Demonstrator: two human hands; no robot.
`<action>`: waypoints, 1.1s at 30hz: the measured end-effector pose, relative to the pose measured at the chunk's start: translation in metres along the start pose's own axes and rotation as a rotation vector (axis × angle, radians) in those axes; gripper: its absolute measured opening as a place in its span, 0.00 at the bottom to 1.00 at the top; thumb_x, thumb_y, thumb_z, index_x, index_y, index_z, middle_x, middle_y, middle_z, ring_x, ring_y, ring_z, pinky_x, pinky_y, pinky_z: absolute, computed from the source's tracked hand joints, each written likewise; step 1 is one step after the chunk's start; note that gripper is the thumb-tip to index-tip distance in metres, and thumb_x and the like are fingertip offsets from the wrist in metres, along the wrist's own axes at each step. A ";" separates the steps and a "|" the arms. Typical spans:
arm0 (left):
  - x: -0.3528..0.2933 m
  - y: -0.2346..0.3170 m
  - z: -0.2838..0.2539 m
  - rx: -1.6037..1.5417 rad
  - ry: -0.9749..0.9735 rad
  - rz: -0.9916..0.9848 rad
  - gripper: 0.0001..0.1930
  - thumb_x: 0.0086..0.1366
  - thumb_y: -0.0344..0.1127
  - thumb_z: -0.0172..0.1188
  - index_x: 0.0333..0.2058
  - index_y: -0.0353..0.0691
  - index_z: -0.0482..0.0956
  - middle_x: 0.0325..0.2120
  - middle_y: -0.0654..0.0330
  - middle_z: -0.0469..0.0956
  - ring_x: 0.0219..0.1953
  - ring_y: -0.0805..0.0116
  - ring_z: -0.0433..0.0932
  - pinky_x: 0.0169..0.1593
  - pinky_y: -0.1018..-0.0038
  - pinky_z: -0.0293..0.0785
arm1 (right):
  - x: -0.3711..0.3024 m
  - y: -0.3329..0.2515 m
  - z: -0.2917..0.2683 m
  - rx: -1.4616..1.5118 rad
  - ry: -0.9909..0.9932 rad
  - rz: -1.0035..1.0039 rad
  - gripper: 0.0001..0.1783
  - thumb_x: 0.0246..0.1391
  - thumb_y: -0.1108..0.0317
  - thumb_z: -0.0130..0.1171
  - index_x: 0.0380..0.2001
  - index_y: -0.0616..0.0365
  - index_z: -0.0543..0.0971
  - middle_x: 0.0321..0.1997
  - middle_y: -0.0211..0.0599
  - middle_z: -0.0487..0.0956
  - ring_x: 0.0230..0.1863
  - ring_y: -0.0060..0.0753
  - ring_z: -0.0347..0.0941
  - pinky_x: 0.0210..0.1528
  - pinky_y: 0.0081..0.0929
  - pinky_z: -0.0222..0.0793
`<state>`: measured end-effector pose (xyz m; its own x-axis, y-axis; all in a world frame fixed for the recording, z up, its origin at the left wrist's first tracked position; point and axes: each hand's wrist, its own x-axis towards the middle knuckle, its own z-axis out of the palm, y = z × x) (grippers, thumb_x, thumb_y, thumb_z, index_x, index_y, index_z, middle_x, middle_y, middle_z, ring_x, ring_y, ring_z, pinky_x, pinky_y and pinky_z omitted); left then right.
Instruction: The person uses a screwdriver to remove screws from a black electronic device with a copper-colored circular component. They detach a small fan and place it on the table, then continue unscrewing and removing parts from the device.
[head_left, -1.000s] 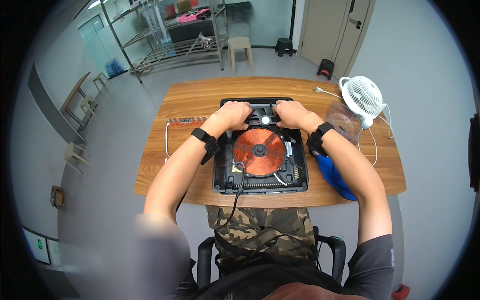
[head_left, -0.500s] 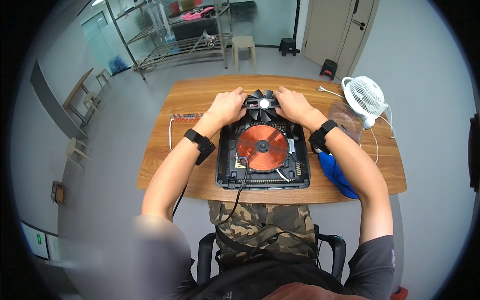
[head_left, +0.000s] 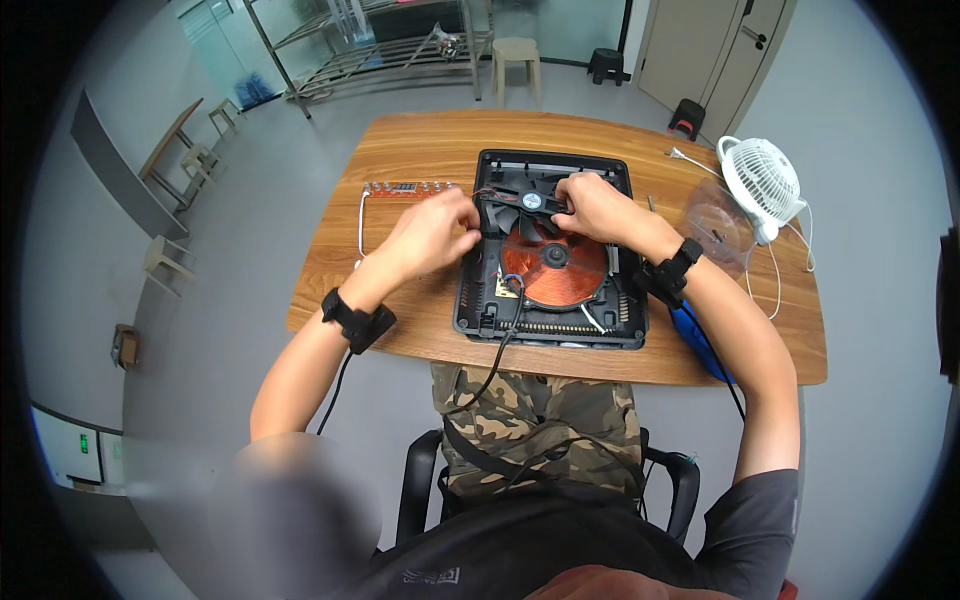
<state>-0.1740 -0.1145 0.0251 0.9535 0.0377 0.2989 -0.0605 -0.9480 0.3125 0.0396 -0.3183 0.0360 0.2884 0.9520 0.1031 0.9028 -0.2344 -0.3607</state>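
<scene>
A black cooling fan (head_left: pixel 513 217) with a round label on its hub sits tilted over the far part of an open induction cooker base (head_left: pixel 470 318). My right hand (head_left: pixel 597 207) grips the right side of the fan frame. To the left of the fan is my left hand (head_left: pixel 436 232), its fingers curled and the thumb apart, beside the fan's thin wires (head_left: pixel 487 191). In the base lies a copper coil (head_left: pixel 560 285), partly covered by the fan's blades. A black power cord (head_left: pixel 500 350) runs from the base over the near table edge.
A red circuit board (head_left: pixel 400 188) with a white cable lies left of the base on the wooden table (head_left: pixel 420 140). At the right stand a white fan (head_left: pixel 762 180) and a clear plastic piece (head_left: pixel 715 225). Blue cloth (head_left: pixel 705 345) lies under my right forearm.
The fan has turned over, from a plain white hub to the labelled one, and come nearer over the base. My left hand has let go of it and moved left. The view has shifted.
</scene>
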 end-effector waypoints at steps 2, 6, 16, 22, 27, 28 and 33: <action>-0.012 0.008 0.007 -0.042 -0.135 -0.031 0.10 0.59 0.36 0.69 0.37 0.38 0.83 0.38 0.54 0.78 0.43 0.51 0.80 0.46 0.60 0.77 | 0.000 0.002 0.009 0.043 -0.021 0.022 0.17 0.49 0.66 0.70 0.34 0.72 0.81 0.35 0.62 0.82 0.39 0.60 0.81 0.46 0.44 0.77; -0.016 0.021 0.025 -0.035 -0.181 0.002 0.12 0.59 0.38 0.69 0.39 0.39 0.85 0.38 0.55 0.79 0.42 0.50 0.80 0.46 0.59 0.78 | 0.002 0.001 0.022 0.074 -0.081 0.036 0.17 0.50 0.65 0.71 0.35 0.71 0.81 0.35 0.62 0.82 0.39 0.59 0.81 0.45 0.43 0.77; -0.019 0.019 0.059 -0.135 -0.068 -0.130 0.07 0.57 0.33 0.70 0.28 0.36 0.85 0.27 0.52 0.82 0.33 0.50 0.82 0.39 0.61 0.78 | 0.000 0.002 0.044 0.103 0.018 -0.032 0.17 0.48 0.64 0.71 0.30 0.70 0.78 0.31 0.55 0.80 0.36 0.56 0.79 0.41 0.42 0.74; -0.012 0.009 0.060 -0.217 -0.099 -0.153 0.05 0.57 0.31 0.68 0.27 0.36 0.84 0.26 0.52 0.82 0.29 0.54 0.83 0.36 0.62 0.77 | 0.001 0.005 0.044 0.071 -0.016 -0.084 0.19 0.49 0.63 0.72 0.34 0.70 0.78 0.36 0.57 0.80 0.42 0.59 0.78 0.46 0.43 0.73; -0.009 0.016 0.056 -0.229 -0.136 -0.214 0.04 0.57 0.30 0.67 0.27 0.37 0.84 0.26 0.52 0.83 0.29 0.54 0.83 0.36 0.62 0.77 | 0.001 0.004 0.041 0.063 -0.074 -0.074 0.20 0.50 0.63 0.72 0.38 0.70 0.79 0.39 0.58 0.80 0.45 0.60 0.77 0.49 0.44 0.73; -0.009 0.016 0.056 -0.226 -0.135 -0.214 0.04 0.57 0.30 0.67 0.26 0.37 0.84 0.26 0.52 0.83 0.29 0.54 0.83 0.36 0.63 0.77 | 0.002 0.004 0.041 0.055 -0.080 -0.076 0.20 0.50 0.64 0.72 0.39 0.70 0.79 0.39 0.58 0.80 0.45 0.60 0.77 0.49 0.44 0.73; -0.009 0.010 0.059 -0.243 -0.131 -0.185 0.03 0.57 0.29 0.66 0.27 0.36 0.84 0.26 0.53 0.83 0.30 0.55 0.83 0.37 0.64 0.78 | 0.004 0.003 0.043 0.029 -0.072 -0.088 0.21 0.50 0.64 0.72 0.40 0.71 0.79 0.40 0.58 0.80 0.47 0.61 0.77 0.50 0.44 0.73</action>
<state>-0.1658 -0.1431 -0.0278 0.9839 0.1464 0.1029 0.0640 -0.8249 0.5617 0.0301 -0.3071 -0.0047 0.1836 0.9805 0.0696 0.9138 -0.1441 -0.3797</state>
